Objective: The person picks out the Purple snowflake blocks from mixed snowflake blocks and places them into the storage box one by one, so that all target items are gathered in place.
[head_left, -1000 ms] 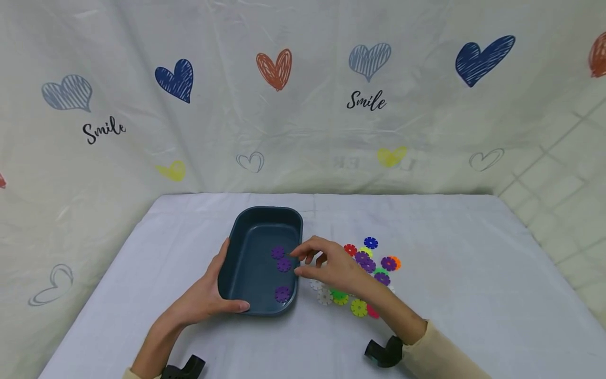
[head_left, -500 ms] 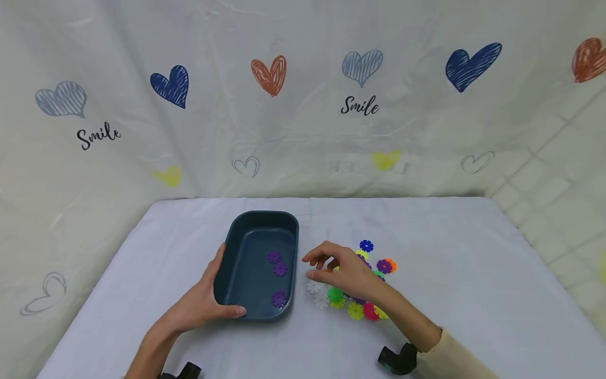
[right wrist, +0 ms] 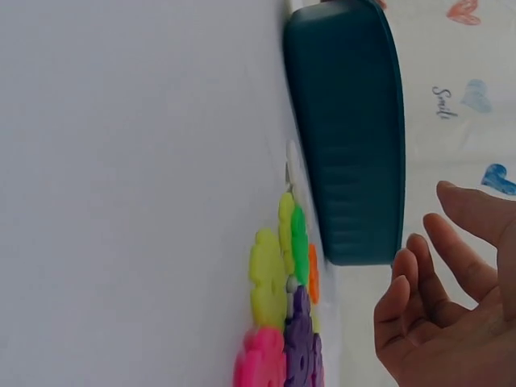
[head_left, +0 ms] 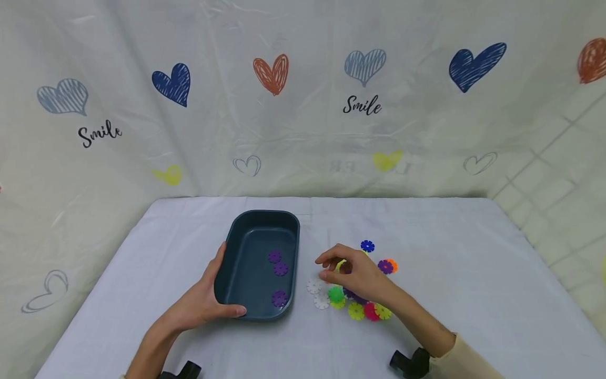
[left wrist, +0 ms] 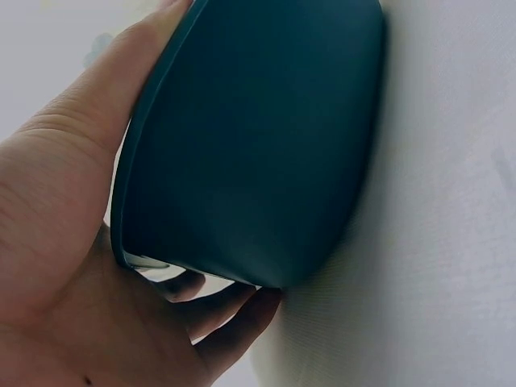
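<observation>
From where I stand, the left hand (head_left: 201, 299) comes first, its thumb bent over the near rim of a dark blue-green tray (head_left: 243, 263) and its fingers bent along the left wall. I take that grip to be for steadying: the tray sits flat on the white cloth (head_left: 450, 247), and the hold seems enough to keep it from sliding. The tray is a deep, smooth oblong with rounded corners and a dull sheen. Three purple discs (head_left: 281, 269) lie on its floor, all toward the right side, perhaps because that side is closest to the loose heap.

Just right of the tray are two white discs (head_left: 321, 300), then a green disc (head_left: 335, 293) and a yellow disc (head_left: 356, 311). Above the heap hangs the right hand (head_left: 357, 271), fingers loosely bent, a narrow gap between thumb and forefinger, with nothing visible in them (its palm side shows bare from the wrist).

Beyond, a pink disc (head_left: 371, 311) lies near, a blue disc (head_left: 367, 246) far, and a purple one overlaps an orange disc (head_left: 394, 265). All look like thin plastic, notched round the edge like flowers.
</observation>
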`<state>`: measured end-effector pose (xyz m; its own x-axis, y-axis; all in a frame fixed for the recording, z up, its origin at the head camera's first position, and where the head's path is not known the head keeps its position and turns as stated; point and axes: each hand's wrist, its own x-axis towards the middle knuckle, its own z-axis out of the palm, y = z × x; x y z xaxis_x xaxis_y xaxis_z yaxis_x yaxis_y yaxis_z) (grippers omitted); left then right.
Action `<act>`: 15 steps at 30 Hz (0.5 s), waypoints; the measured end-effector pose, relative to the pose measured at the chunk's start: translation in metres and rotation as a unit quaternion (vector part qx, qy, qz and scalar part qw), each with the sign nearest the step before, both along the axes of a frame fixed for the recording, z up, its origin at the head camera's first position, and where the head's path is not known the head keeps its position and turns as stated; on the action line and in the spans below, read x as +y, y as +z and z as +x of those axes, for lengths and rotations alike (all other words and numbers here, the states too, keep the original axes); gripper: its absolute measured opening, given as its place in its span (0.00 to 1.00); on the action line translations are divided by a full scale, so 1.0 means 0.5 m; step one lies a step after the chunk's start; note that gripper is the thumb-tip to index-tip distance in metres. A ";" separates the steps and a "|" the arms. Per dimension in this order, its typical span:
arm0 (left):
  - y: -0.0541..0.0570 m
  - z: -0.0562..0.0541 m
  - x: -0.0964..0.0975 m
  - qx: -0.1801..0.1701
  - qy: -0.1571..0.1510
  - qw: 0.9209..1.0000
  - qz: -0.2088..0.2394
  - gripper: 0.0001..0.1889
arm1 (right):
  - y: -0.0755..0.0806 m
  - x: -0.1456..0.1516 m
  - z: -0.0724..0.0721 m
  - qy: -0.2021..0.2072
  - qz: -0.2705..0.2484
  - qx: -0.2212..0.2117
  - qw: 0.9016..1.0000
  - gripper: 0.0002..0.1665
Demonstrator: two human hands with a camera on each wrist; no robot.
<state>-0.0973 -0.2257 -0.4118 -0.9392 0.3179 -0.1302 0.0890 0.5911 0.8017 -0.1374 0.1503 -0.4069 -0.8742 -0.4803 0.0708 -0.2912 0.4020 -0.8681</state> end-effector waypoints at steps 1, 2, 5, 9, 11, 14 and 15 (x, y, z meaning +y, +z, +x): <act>0.000 0.000 0.000 0.001 0.000 1.000 0.000 0.75 | -0.001 0.003 0.001 -0.002 0.001 -0.002 1.000 0.17; 0.001 0.000 0.000 0.001 0.000 1.000 0.000 0.75 | -0.002 0.006 0.001 -0.004 0.001 -0.004 1.000 0.17; 0.001 0.000 -0.001 0.003 -0.001 1.000 0.001 0.75 | -0.004 0.015 0.003 -0.009 0.005 -0.005 1.000 0.16; 0.001 0.000 -0.001 0.001 -0.002 1.000 0.005 0.75 | -0.006 0.026 0.006 -0.017 0.019 -0.004 1.000 0.16; 0.001 0.000 0.000 -0.002 -0.001 1.000 0.005 0.75 | -0.006 0.032 0.008 -0.021 0.025 -0.007 0.999 0.16; 0.001 0.000 0.000 -0.005 -0.001 1.000 0.005 0.75 | -0.007 0.040 0.011 -0.025 0.027 -0.008 0.999 0.15; 0.001 0.000 0.001 -0.004 -0.001 1.000 0.004 0.75 | -0.007 0.042 0.012 -0.024 0.025 -0.008 0.999 0.15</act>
<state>-0.0972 -0.2254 -0.4112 -0.9375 0.3203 -0.1360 0.0829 0.5850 0.8068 -0.1313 0.1713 -0.4106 -0.8975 -0.4398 0.0342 -0.2568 0.4579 -0.8511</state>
